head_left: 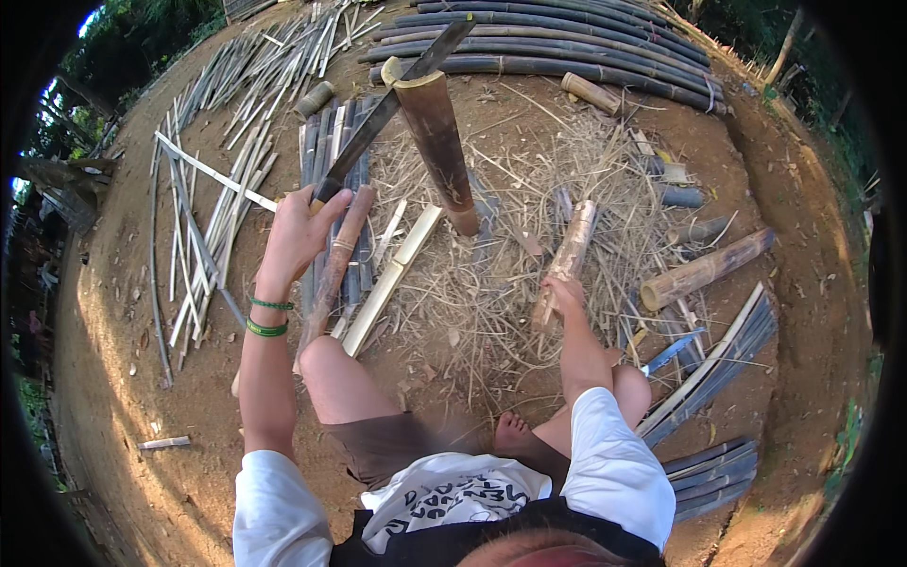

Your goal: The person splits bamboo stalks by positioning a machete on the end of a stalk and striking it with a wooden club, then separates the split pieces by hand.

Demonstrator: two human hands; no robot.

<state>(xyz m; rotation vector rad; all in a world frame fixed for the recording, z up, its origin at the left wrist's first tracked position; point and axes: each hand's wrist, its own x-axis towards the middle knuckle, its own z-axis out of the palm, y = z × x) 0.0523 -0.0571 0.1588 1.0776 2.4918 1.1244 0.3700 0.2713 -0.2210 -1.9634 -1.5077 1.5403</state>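
My left hand (299, 241), with green bands at the wrist, is closed round the dark handle of a machete (364, 135). The long blade slants away to the upper right and lies across the top of an upright bamboo section (436, 142), seemingly set into its split rim. That section stands on end, and its foot meets the litter of shavings. To the right, my right hand (565, 296) grips the near end of a short, thick wooden club (573, 244) with a scuffed, pale surface. The club is apart from the bamboo and the blade.
Bamboo shavings (453, 302) cover the ground ahead. Split strips (227, 217) lie left, with dark slats (357, 170) nearer. Long poles (557, 64) are stacked at the back. A bamboo piece (709, 267), a blue-bladed tool (673, 350) and curved slats (723, 354) lie right.
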